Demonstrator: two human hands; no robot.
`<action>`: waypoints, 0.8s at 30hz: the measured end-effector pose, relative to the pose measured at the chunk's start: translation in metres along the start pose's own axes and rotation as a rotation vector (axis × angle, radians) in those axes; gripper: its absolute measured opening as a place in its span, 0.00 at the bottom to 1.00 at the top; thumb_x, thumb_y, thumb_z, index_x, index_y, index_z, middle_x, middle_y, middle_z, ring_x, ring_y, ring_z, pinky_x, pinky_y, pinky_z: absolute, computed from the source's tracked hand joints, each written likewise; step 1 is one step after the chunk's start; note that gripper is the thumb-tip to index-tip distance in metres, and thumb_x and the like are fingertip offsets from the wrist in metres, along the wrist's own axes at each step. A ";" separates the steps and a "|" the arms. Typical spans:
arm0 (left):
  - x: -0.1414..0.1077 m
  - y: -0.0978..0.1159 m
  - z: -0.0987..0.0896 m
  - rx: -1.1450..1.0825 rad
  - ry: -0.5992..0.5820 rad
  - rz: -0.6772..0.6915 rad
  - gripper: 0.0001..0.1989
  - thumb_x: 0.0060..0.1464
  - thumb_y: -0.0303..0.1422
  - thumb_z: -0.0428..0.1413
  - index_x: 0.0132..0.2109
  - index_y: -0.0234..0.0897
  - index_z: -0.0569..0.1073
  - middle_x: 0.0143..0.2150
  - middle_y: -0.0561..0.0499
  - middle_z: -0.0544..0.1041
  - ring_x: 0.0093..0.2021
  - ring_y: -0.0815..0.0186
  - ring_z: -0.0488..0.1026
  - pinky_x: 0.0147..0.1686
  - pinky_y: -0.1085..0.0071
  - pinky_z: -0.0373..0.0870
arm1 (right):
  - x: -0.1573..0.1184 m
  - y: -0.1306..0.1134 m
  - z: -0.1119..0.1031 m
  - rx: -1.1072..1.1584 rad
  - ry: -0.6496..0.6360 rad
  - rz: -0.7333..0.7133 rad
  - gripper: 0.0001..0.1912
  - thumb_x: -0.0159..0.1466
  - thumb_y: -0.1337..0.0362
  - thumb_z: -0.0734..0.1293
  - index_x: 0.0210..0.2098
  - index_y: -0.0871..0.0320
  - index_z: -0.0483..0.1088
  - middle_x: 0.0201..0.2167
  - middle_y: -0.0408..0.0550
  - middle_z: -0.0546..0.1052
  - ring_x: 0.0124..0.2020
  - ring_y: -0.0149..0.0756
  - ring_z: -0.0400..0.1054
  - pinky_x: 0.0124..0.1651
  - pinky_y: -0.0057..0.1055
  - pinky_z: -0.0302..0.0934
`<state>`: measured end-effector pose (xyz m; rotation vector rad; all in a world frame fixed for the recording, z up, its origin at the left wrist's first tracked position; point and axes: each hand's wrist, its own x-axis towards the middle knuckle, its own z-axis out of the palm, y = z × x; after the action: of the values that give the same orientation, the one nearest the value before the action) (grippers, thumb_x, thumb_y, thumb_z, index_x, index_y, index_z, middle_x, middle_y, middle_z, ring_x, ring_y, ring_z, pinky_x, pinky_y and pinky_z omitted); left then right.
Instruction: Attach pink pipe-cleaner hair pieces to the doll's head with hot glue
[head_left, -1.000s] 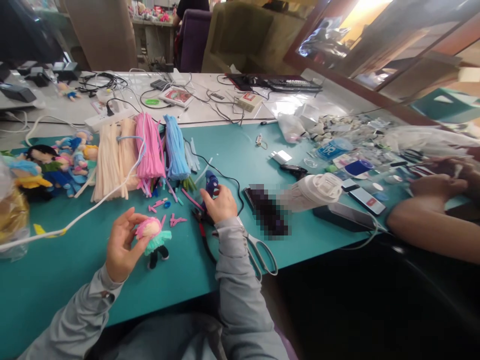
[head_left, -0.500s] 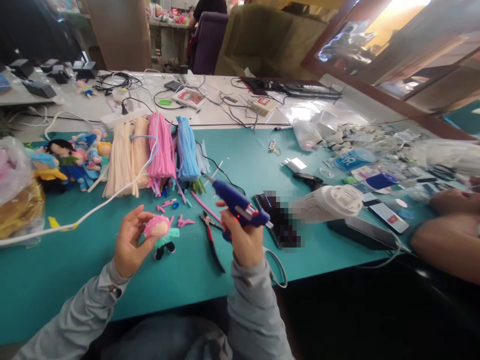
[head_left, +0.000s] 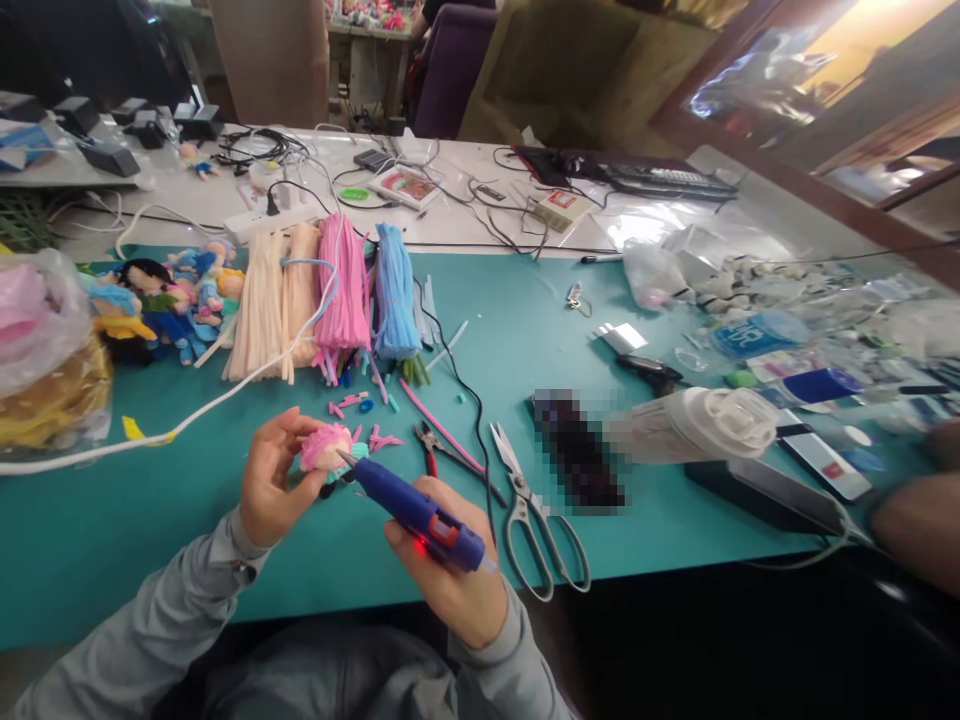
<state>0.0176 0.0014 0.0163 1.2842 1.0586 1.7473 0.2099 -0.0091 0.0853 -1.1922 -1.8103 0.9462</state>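
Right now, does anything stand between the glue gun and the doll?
Nothing visible does: the glue gun in the right hand has its tip right at the doll in the left hand; whether it touches is unclear.

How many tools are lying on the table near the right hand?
2: pliers beyond the glue gun, partly hidden, and scissors to the right of the right hand. More may be hidden.

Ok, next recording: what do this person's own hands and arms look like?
The left hand and right hand wear no gloves. The left sleeve and right sleeve are grey, long and wrinkled. A small dark spot shows at the left wrist, perhaps a button.
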 end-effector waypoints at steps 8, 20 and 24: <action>0.002 0.001 0.000 0.023 -0.027 0.023 0.28 0.51 0.23 0.61 0.57 0.45 0.65 0.43 0.49 0.77 0.41 0.64 0.79 0.39 0.68 0.77 | 0.000 0.002 0.003 -0.015 -0.014 0.013 0.10 0.61 0.62 0.65 0.25 0.55 0.61 0.21 0.40 0.65 0.22 0.31 0.60 0.24 0.28 0.55; 0.002 -0.001 0.000 0.025 -0.066 0.080 0.31 0.51 0.20 0.60 0.60 0.45 0.64 0.45 0.48 0.77 0.43 0.65 0.78 0.41 0.70 0.77 | 0.002 0.003 0.006 -0.001 -0.024 0.029 0.12 0.61 0.61 0.65 0.24 0.55 0.59 0.20 0.39 0.63 0.23 0.31 0.58 0.25 0.28 0.53; 0.003 -0.001 -0.001 0.033 -0.071 0.089 0.31 0.51 0.21 0.60 0.60 0.46 0.64 0.44 0.49 0.77 0.43 0.65 0.78 0.40 0.70 0.77 | 0.001 0.004 0.006 -0.006 -0.031 0.027 0.11 0.61 0.61 0.65 0.25 0.55 0.60 0.20 0.39 0.62 0.23 0.31 0.58 0.26 0.28 0.52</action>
<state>0.0163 0.0040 0.0159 1.4233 1.0071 1.7426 0.2054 -0.0083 0.0793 -1.2146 -1.8263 0.9801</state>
